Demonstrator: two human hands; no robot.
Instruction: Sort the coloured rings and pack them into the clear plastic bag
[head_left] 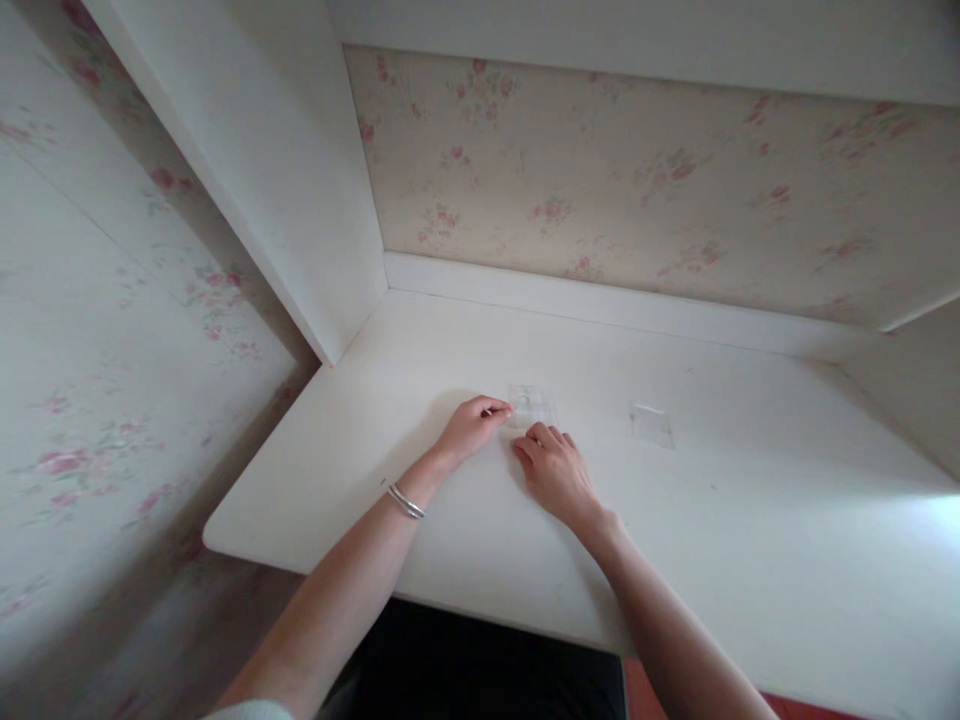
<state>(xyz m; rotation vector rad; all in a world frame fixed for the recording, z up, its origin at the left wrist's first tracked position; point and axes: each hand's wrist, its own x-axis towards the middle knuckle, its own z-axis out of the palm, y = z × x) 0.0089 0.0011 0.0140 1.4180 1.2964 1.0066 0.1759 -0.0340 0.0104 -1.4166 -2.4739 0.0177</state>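
Note:
A small, clear, flat plastic case point(534, 404) lies on the white desktop. My left hand point(474, 428), with a silver bangle on the wrist, pinches thumb and forefinger together at the case's left edge. Just below its lower edge rests my right hand point(553, 467), fingers curled inward and knuckles up; anything under those fingertips is hidden. To the right, apart from both hands, a second clear, square plastic piece point(652, 426) lies flat. How the two clear pieces relate is too faint to tell.
The white desk point(750, 520) has a raised back ledge point(600, 305) and a tall side panel point(300, 170) at left. Floral wallpaper point(555, 210) covers the wall behind. A dark area shows below the front edge.

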